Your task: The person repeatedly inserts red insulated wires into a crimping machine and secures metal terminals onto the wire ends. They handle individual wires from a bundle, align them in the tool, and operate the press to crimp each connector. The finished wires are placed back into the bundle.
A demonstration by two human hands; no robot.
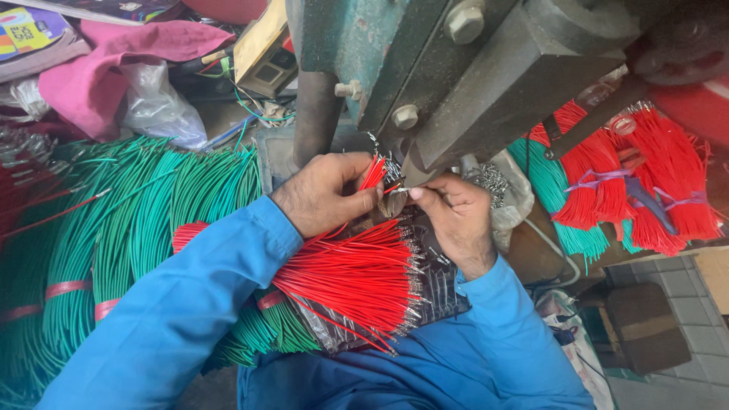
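My left hand [326,193] grips a small bunch of red wires [373,173] and holds their ends up at the base of a grey-green metal press [471,68]. My right hand [454,216] pinches a single red wire [395,190] right beside it, under the press head. Below both hands a fan of red wires with bare metal tips [357,277] lies across my lap on a clear plastic sheet [440,292]. Both arms wear blue sleeves.
Large bundles of green wires [129,220], tied with pink bands, fill the left side. Tied red and green wire bundles [630,178] hang at the right. A pink cloth [106,64] and a plastic bag [156,106] lie at the back left. A brown block [642,323] stands on the tiled floor.
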